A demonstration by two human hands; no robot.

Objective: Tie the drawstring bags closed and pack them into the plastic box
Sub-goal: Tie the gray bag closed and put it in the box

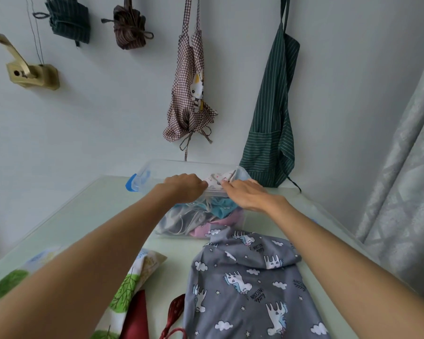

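Nearest the camera, one grey unicorn-print bag (250, 285) lies flat and soft on the pale table (83, 216), its far edge reaching the near wall of the plastic box (162, 226). Left of it: one tree-print cloth bag (125, 285), white with green leaves, and one dark red cloth (136, 319) with a red cord (174, 311) beside it. One clear plastic box stands at the far middle of the table, rectangular, with its lid (157, 170) tipped up behind it and a blue clip (132, 183) at the left end. Inside, crumpled bags show through the wall: grey, teal and pink fabric with pale cords; exact count cannot be told. Both hands meet over the box on one white printed bag (218, 179). Left hand (184, 189) has fingers curled onto the bag's left edge; right hand (247, 194) lies flatter, its fingertips on the fabric, and whether they pinch it cannot be told. On the far wall hang four cloth items: two dark bundled ones upper left, one checked apron (191, 94), one green striped apron (272, 123). Grey curtain (406, 167) at right.
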